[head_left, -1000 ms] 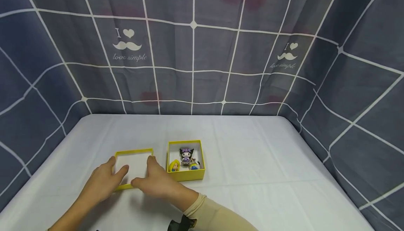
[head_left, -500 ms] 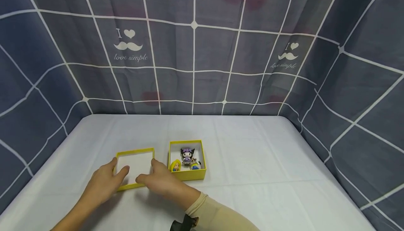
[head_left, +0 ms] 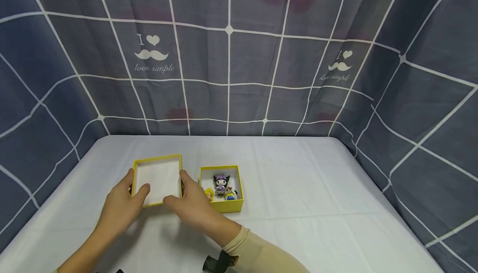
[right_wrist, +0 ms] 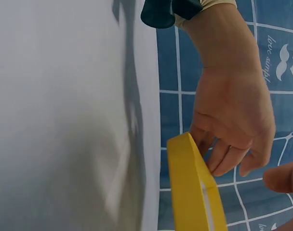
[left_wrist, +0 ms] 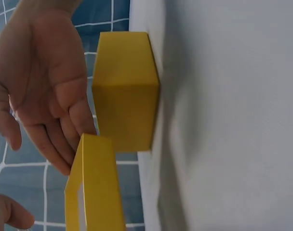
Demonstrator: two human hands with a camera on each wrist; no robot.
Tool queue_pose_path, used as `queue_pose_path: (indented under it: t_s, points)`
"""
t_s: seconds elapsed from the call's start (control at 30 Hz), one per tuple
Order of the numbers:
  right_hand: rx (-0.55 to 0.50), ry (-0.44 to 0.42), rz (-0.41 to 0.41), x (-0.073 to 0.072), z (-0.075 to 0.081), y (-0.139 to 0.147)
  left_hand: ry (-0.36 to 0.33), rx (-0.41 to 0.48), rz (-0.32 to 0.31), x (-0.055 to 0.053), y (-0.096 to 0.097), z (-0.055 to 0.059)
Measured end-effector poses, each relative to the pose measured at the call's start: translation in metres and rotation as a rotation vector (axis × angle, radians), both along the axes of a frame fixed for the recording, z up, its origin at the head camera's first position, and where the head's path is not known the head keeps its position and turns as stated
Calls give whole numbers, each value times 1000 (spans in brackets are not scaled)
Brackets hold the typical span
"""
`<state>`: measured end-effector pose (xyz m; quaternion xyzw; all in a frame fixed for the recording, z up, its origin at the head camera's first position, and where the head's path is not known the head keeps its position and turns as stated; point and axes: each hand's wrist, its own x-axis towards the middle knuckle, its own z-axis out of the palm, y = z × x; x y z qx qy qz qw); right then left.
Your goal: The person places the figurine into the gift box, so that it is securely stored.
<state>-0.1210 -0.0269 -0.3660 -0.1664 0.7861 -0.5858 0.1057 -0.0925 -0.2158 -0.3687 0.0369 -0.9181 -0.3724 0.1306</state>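
A shallow yellow-edged box lid [head_left: 157,179] with a white inside is held up off the table, tilted with its inside facing me. My left hand [head_left: 121,202] grips its left side, and my right hand [head_left: 198,202] grips its right side, thumbs toward the near edge. The left wrist view has the lid [left_wrist: 100,187] by the fingers of the right hand [left_wrist: 50,86]. In the right wrist view the left hand [right_wrist: 233,110] has its fingers against the lid [right_wrist: 192,183]. Right of the lid stands a yellow open box [head_left: 229,207], partly behind the right hand.
Inside the box are a black-and-purple figurine [head_left: 221,184], a yellow-haired figurine [head_left: 209,194] partly covered by the right hand, and a small blue-and-yellow figurine [head_left: 229,194]. Beneath lies a white tablecloth [head_left: 298,190]. Grey-blue checked curtains [head_left: 239,57] surround the table.
The lid has risen off the tablecloth and tilted up, both hands moving with it. The right hand now covers more of the yellow-haired figurine. The open box has stayed put.
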Motion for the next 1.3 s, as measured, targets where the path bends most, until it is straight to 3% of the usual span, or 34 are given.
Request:
queue_pose_path:
  t_s: [0.13, 0.33, 0.5, 0.87, 1.03, 1.3]
  points:
    - [0, 31, -24, -4, 3, 5, 69, 52, -3, -3, 9, 6]
    - [-125, 10, -18, -13, 7, 14, 142, 50, -26, -9, 24, 15]
    - [-229, -7, -9, -19, 9, 25, 146, 110, -63, -12, 33, 24]
    - [-297, -35, -11, -28, 11, 55, 149, 224, -152, -19, 50, 32]
    - [-373, 9, -4, -32, 11, 65, 176, 256, -176, -24, 57, 33]
    - [-409, 58, -28, -36, 12, 80, 183, 255, -190, -31, 66, 37]
